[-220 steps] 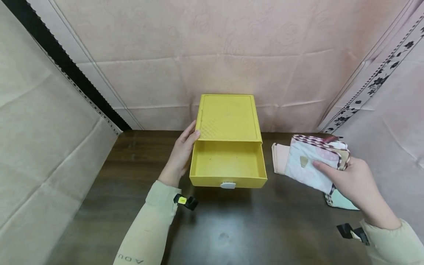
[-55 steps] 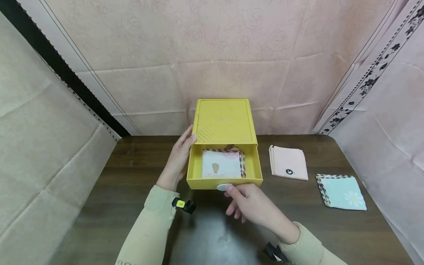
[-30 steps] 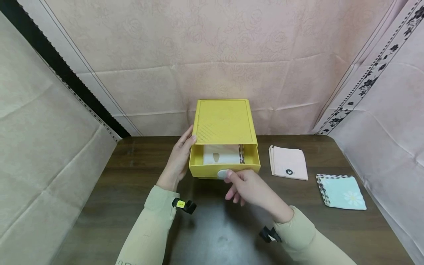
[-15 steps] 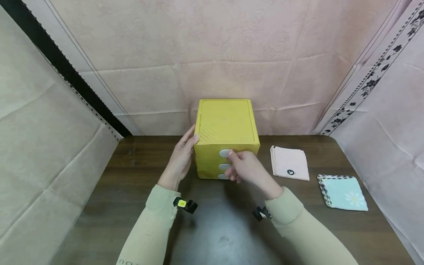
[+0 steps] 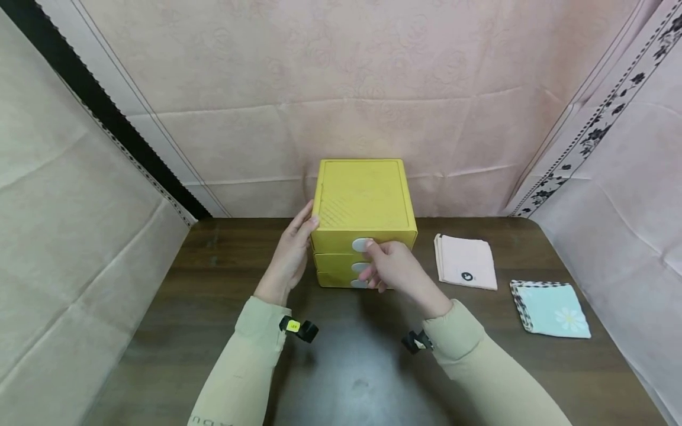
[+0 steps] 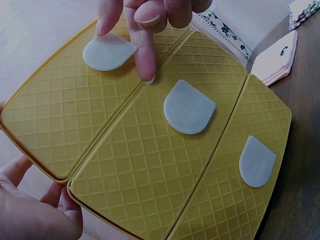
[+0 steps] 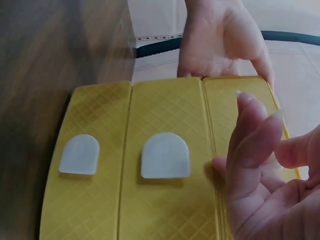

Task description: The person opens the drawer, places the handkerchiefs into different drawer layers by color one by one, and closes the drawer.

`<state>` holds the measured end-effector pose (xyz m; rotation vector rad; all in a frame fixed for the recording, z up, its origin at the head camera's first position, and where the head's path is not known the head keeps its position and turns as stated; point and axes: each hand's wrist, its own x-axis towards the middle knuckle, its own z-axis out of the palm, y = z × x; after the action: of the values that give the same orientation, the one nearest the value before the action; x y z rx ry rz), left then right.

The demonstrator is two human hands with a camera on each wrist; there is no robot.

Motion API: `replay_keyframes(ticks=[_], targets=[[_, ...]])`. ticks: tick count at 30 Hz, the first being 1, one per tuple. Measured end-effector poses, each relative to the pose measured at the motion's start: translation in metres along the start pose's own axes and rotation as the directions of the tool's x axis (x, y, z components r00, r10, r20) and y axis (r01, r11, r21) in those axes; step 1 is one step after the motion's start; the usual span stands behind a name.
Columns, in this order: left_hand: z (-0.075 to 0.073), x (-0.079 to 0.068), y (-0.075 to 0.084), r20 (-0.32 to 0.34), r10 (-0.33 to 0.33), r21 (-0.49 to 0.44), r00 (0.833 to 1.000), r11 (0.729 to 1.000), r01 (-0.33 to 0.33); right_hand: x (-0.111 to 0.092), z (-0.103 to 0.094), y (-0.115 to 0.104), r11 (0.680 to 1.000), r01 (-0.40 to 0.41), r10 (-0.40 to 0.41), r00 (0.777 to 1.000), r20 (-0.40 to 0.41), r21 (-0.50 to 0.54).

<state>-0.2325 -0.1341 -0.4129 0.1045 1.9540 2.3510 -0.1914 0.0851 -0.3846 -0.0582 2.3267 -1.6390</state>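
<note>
A yellow drawer box (image 5: 364,195) stands against the back wall, its stacked drawers pushed in. Each drawer front carries a pale handle, such as the middle handle (image 6: 189,107) in the left wrist view. Against the box's left side lies my left hand (image 5: 288,254), fingers fairly straight and thumb at the top front corner. My right hand (image 5: 396,269) is at the top drawer, thumb and index finger pinching its top handle (image 6: 107,52); the other fingers curl loosely below. The right wrist view shows the lower handle (image 7: 80,155) free. The drawer's contents are hidden.
To the right of the box lies a folded pale pink cloth (image 5: 465,261) with a small dark round mark. Farther right is a folded light-blue cloth (image 5: 553,310) with a checked border and a flower. Pale patterned cloth walls (image 5: 341,106) enclose the dark wooden table (image 5: 341,367).
My right hand set a folded white cloth in the open top drawer, then pushed the drawer in by its handle. My left hand stayed at the box's left side.
</note>
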Motion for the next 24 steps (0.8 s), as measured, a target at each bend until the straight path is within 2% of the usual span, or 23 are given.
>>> replay_keyframes(ticks=[6,14,24], targets=[[0.003,0.002,-0.002,0.003,-0.009,0.002,1.000,1.000,0.009,-0.002,0.004,0.014,0.998,0.025,-0.027,0.999,-0.043,-0.060],[0.002,0.001,-0.002,-0.018,-0.008,-0.004,1.000,1.000,0.008,-0.003,0.008,0.030,1.000,-0.026,0.026,0.999,-0.024,-0.006],[0.002,-0.001,0.000,-0.011,0.002,0.001,1.000,1.000,-0.002,0.004,0.013,0.046,0.999,-0.044,0.044,0.999,-0.014,-0.027]])
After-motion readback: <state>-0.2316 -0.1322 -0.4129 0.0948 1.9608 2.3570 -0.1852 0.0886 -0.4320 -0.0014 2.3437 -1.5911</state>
